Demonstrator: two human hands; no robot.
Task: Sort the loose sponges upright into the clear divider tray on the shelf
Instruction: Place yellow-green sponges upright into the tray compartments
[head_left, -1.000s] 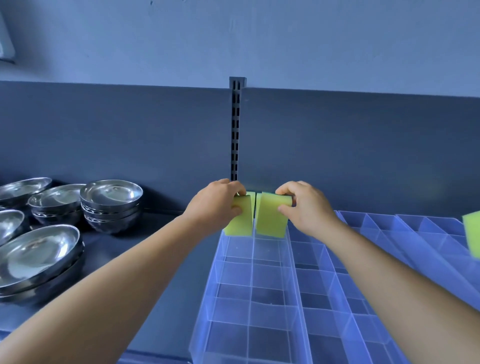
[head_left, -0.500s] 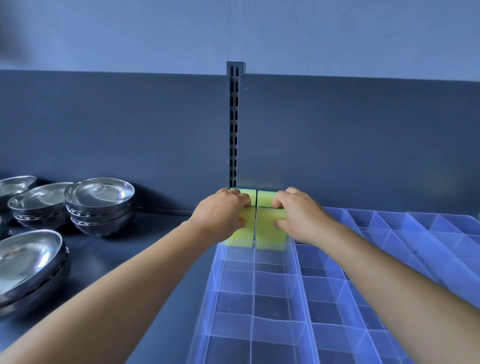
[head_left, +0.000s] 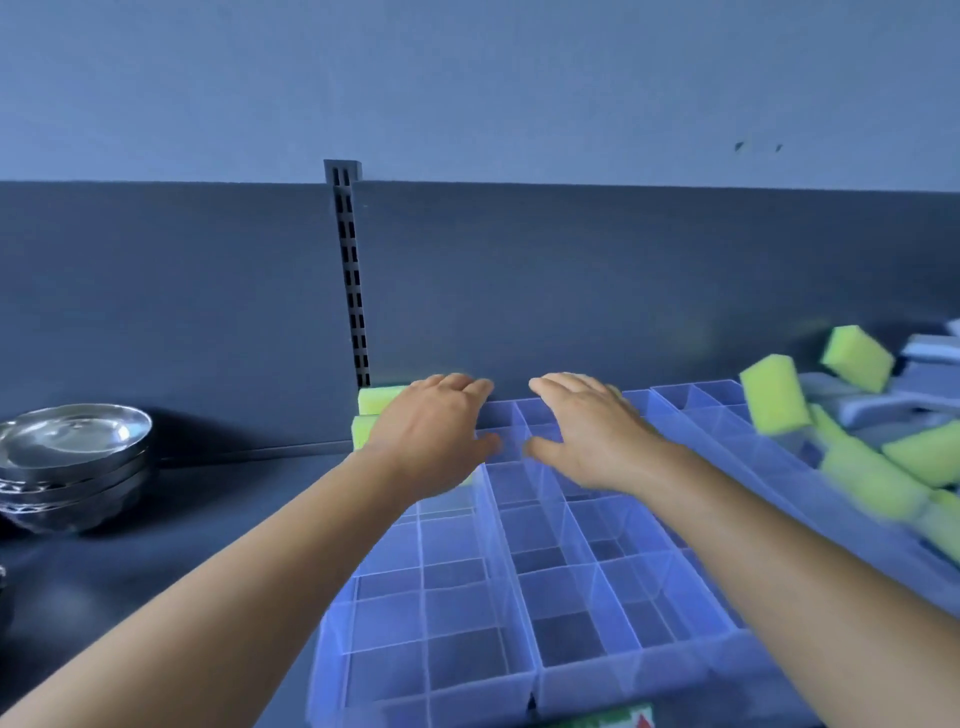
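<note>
A: Where are the hands?

B: Both hover over the far end of the clear divider tray (head_left: 519, 597) on the dark shelf (head_left: 171, 525). The left hand (head_left: 434, 434) is palm down with fingers spread loosely, its grip wide and holding nothing. The right hand (head_left: 584, 431) is the same: fingers stretched forward, thumb out to the side, grip wide and empty.

A: And the sponges?

B: Two yellow-green sponges (head_left: 375, 413) stand on edge at the tray's far left corner, close against the back panel (head_left: 571, 291). The left hand covers much of them, so I cannot tell exactly which compartments they fill or whether the hand touches them.

A: Any others?

B: A loose pile of sponges (head_left: 872, 467) lies at the right, over the tray's right-hand rows. One of them (head_left: 774, 394) is tilted on end and another (head_left: 857, 358) leans behind it. That side is blurred, so I cannot count them.

A: Anything else on the shelf?

B: A stack of steel bowls (head_left: 72, 462) at the left, well apart from the tray. A slotted upright rail (head_left: 352, 280) runs up the back panel just behind the two standing sponges.
</note>
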